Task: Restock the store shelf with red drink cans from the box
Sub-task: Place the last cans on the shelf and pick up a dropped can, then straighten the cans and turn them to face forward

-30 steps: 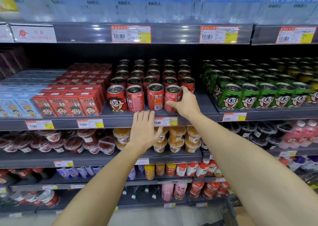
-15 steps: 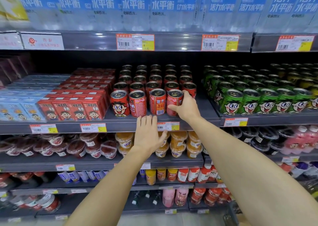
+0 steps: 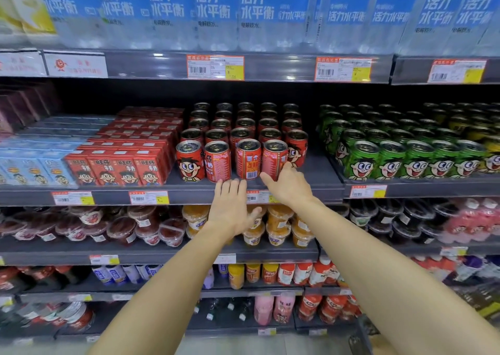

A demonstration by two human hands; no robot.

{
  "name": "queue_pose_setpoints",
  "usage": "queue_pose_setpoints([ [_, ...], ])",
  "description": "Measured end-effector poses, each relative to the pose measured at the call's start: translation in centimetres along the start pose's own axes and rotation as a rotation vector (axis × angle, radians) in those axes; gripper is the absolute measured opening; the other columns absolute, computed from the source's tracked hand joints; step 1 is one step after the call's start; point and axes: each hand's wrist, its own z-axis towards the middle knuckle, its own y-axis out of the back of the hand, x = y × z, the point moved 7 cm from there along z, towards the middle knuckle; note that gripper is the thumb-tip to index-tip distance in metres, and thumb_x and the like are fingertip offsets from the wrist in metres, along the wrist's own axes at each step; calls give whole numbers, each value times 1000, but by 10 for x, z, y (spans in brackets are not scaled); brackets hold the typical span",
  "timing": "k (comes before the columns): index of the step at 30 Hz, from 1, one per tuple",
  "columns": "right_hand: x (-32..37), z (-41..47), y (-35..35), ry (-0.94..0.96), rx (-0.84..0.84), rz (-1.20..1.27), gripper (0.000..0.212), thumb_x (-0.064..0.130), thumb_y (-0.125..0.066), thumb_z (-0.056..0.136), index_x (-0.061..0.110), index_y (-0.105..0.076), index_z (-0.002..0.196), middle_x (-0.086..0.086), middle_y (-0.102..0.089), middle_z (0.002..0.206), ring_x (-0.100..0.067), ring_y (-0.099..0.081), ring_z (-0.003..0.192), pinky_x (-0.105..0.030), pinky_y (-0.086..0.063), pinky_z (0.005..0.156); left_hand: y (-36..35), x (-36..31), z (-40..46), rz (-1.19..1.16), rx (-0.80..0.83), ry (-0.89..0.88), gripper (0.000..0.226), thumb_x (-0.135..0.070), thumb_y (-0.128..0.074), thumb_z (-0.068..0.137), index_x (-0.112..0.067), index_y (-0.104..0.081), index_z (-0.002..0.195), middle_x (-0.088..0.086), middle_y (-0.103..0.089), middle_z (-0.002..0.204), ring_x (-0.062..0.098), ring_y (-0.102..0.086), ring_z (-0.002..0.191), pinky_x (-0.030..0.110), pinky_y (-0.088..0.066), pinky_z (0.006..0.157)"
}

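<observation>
Shelf (image 3: 311, 181), dark grey, price tags along its front edge. Block of red drink cans (image 3: 243, 130) stands upright on the shelf in rows; red cartons (image 3: 127, 152) just left of the block, green cans (image 3: 400, 143) right of it, apart. Front row: four cans at the shelf edge. Left hand (image 3: 233, 208) below the front row, palm flat, fingers straight, fingertips at the shelf lip beneath the second can; holds nothing. Right hand (image 3: 290, 184) at the base of the rightmost front can (image 3: 274, 158), fingers relaxed and extended, touching its lower side, not wrapped round it.
</observation>
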Motion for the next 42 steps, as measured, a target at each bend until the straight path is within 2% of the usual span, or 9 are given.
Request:
queue_pose_setpoints([
  [2, -1, -11, -5, 52, -15, -148, 84, 69, -37, 94, 1, -38, 142, -19, -51, 140, -36, -46, 131, -48, -36, 111, 1, -1, 0, 3, 13, 1, 84, -64, -39, 90, -7, -23, 149, 12, -34, 148, 30, -28, 136, 47, -9, 119],
  [5, -7, -25, -19, 144, 15, -343, 87, 67, -26, 97, 1, -22, 154, -18, -30, 158, -33, -22, 148, -46, -10, 123, 0, -2, 0, 2, 28, 7, 85, -64, -41, 89, -7, -23, 149, 12, -33, 149, 30, -28, 137, 48, -8, 120],
  [8, -13, -35, -23, 259, -21, -446, 83, 62, -26, 100, 2, -16, 156, -17, -21, 162, -33, -12, 151, -46, -4, 124, -1, -2, 0, 15, 42, 3, 89, -66, -43, 87, -6, -22, 149, 12, -32, 149, 31, -27, 137, 47, -8, 120],
  [14, -12, -39, -27, 278, -35, -504, 84, 60, -36, 98, 1, -16, 154, -19, -25, 158, -36, -17, 148, -47, -4, 123, -1, -3, 1, 31, 65, 13, 95, -73, -39, 85, -6, -22, 149, 13, -31, 150, 31, -27, 137, 48, -8, 119],
  [20, -12, -35, -27, 267, 31, -569, 90, 63, -37, 96, -1, -11, 154, -21, -20, 160, -37, -14, 149, -48, -4, 123, 2, -3, 4, 33, 93, 19, 85, -64, -44, 88, -6, -23, 148, 11, -36, 142, 31, -31, 133, 48, -12, 118],
  [28, -7, -38, -20, 234, 140, -581, 92, 53, -46, 98, -1, -1, 156, -21, -6, 164, -36, -5, 152, -46, -7, 124, 8, -7, 3, 106, 190, 57, 80, -46, -53, 90, -5, -18, 149, 12, -32, 150, 30, -27, 139, 46, -15, 119],
  [31, -2, -38, -8, 239, 225, -568, 86, 46, -55, 95, -1, -15, 154, -21, -22, 159, -36, -20, 147, -44, -24, 119, 18, -11, 7, 76, 265, 98, 70, -36, -55, 89, -5, -28, 144, 14, -41, 143, 31, -37, 132, 44, -32, 110],
  [34, 2, -36, 8, 230, 277, -519, 65, 39, -58, 93, 5, -38, 144, -16, -45, 142, -34, -42, 131, -44, -40, 103, 31, -16, 9, 57, 275, 125, 56, -31, -55, 91, -7, -38, 139, 13, -48, 136, 31, -46, 124, 42, -43, 94],
  [42, 5, -55, 31, 334, 195, -473, 45, 33, -59, 92, 10, -50, 130, -13, -54, 127, -32, -53, 116, -42, -46, 88, 51, -26, 0, 104, 190, 98, 36, -32, -51, 92, -11, -57, 120, 10, -60, 122, 29, -58, 110, 38, -47, 83],
])
